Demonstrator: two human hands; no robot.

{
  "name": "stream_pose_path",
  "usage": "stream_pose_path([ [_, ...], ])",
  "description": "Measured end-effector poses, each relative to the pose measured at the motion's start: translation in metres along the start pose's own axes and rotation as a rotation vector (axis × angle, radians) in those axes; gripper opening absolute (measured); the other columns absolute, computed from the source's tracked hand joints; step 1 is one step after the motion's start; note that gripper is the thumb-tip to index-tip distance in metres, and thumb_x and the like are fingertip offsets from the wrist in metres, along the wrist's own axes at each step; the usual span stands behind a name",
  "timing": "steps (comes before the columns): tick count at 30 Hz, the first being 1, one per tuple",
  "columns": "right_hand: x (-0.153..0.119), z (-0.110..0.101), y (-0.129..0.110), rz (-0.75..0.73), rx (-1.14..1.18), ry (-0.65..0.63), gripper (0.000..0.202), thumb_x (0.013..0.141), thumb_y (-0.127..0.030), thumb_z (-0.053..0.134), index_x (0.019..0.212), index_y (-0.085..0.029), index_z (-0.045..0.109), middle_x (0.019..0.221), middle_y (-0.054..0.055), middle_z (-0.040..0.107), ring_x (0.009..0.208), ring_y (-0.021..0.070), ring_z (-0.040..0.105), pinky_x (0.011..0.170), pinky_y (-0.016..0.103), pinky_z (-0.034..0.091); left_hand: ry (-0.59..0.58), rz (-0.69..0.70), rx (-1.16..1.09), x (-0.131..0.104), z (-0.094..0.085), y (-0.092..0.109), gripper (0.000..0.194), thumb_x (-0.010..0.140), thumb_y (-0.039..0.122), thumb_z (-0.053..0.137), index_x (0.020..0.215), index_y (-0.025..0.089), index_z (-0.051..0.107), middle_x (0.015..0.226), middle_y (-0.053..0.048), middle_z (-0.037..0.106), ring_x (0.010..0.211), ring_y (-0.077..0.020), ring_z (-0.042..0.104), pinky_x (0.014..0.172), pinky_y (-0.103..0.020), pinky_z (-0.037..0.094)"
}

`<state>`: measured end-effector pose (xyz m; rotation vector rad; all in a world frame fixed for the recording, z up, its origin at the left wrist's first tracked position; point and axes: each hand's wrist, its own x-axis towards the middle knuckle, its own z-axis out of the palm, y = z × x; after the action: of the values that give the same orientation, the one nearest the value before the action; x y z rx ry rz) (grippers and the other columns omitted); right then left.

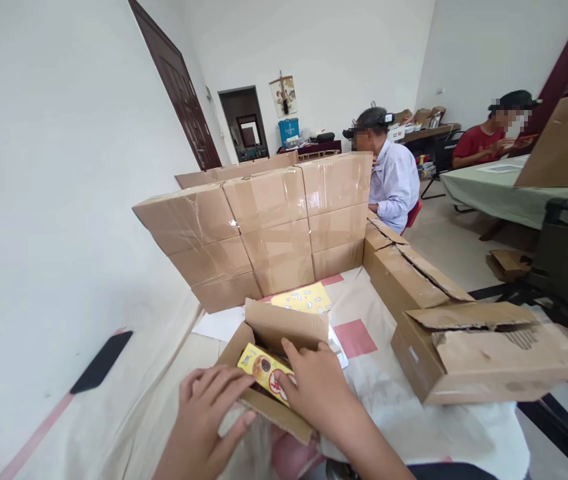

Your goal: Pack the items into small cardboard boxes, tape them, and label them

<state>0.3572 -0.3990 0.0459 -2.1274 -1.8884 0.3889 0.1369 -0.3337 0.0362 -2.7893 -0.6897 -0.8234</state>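
In front of me on the cloth-covered table is a cardboard box (287, 323) with its flaps raised. A yellow printed packet box (264, 371), showing a round bun-like picture and a red circle, lies tilted inside it. My right hand (317, 383) reaches in from the right, its thumb on the yellow box's printed face and its fingers along the far side. My left hand (214, 407) is at the carton's left rim, fingers stretched out with their tips by the yellow box's near edge and the thumb apart. The yellow box's lower end is hidden by my right hand.
Behind the carton lie a yellow patterned sheet (304, 297) and white paper (217, 325). A wall of taped cardboard boxes (274, 227) closes the far side. More cartons (494, 353) line the right edge. Two people sit beyond. A black flat object (103, 361) lies left.
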Motion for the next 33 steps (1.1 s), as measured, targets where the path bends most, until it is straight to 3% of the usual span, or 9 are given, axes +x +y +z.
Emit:
stream_pose_path([
  [3,-0.002,0.0,0.002,-0.062,0.004,0.043,0.053,0.104,-0.035,0.042,0.15,-0.012,0.055,0.112,0.021,0.076,0.105,0.0361,0.07,0.099,0.051,0.043,-0.093,-0.046,0.014,-0.01,-0.011,-0.023,0.03,0.098,0.037,0.06,0.127,0.029,0.065,0.117,-0.002,0.077,0.106,-0.0223,0.07,0.093,-0.04,0.048],
  [6,-0.004,0.0,0.009,-0.152,0.047,0.087,0.047,0.103,-0.029,0.042,0.145,-0.015,0.06,0.117,0.018,0.073,0.107,0.0349,0.067,0.097,0.05,0.045,-0.081,-0.079,-0.085,-0.018,-0.019,-0.033,0.026,0.099,0.042,0.058,0.119,0.031,0.071,0.112,0.0,0.079,0.1,-0.0205,0.073,0.085,-0.033,0.057],
  [14,0.006,-0.004,0.039,-0.362,0.376,0.141,0.03,0.104,-0.027,0.048,0.128,-0.025,0.067,0.12,0.007,0.071,0.111,0.0245,0.061,0.096,0.04,0.046,-0.219,-0.349,-0.296,-0.025,-0.032,-0.029,0.03,0.1,0.042,0.055,0.116,0.03,0.077,0.113,-0.005,0.079,0.106,-0.0246,0.073,0.093,-0.039,0.063],
  [19,0.017,0.003,0.047,-0.449,0.635,0.201,0.033,0.106,-0.019,0.038,0.115,-0.025,0.069,0.101,0.004,0.068,0.094,0.0197,0.061,0.087,0.036,0.045,-0.264,-0.427,-0.425,-0.022,-0.037,-0.022,0.033,0.104,0.036,0.049,0.124,0.026,0.074,0.111,-0.008,0.077,0.102,-0.0214,0.073,0.09,-0.035,0.062],
  [22,0.024,0.011,0.05,-0.481,0.838,0.252,0.031,0.107,-0.023,0.038,0.108,-0.024,0.069,0.081,0.001,0.057,0.079,0.0176,0.056,0.077,0.033,0.043,-0.296,-0.446,-0.469,-0.025,-0.036,-0.019,0.033,0.105,0.036,0.048,0.124,0.026,0.073,0.111,-0.006,0.076,0.102,-0.0194,0.072,0.091,-0.033,0.061],
  [26,0.031,0.018,0.055,-0.476,1.044,0.318,0.029,0.108,-0.031,0.042,0.103,-0.024,0.07,0.073,-0.001,0.051,0.07,0.0162,0.052,0.075,0.034,0.041,-0.299,-0.398,-0.531,-0.03,-0.032,-0.024,0.038,0.107,0.035,0.039,0.118,0.025,0.074,0.107,-0.005,0.078,0.1,-0.0188,0.072,0.087,-0.031,0.06],
  [31,0.033,0.021,0.06,-0.448,1.105,0.366,0.026,0.105,-0.035,0.049,0.1,-0.024,0.072,0.069,-0.001,0.055,0.068,0.0171,0.053,0.073,0.036,0.043,-0.141,-0.255,-0.416,-0.009,-0.034,-0.054,0.041,0.108,0.031,0.036,0.099,0.02,0.074,0.089,-0.004,0.076,0.085,-0.0183,0.067,0.078,-0.032,0.053],
  [33,0.033,0.023,0.061,-0.442,1.134,0.397,0.025,0.104,-0.034,0.051,0.098,-0.024,0.072,0.068,0.0,0.056,0.068,0.0177,0.054,0.072,0.036,0.044,-0.241,-0.137,-0.361,0.011,-0.03,-0.068,0.039,0.109,0.031,0.037,0.1,0.02,0.073,0.095,-0.003,0.077,0.087,-0.0182,0.065,0.081,-0.032,0.05],
])
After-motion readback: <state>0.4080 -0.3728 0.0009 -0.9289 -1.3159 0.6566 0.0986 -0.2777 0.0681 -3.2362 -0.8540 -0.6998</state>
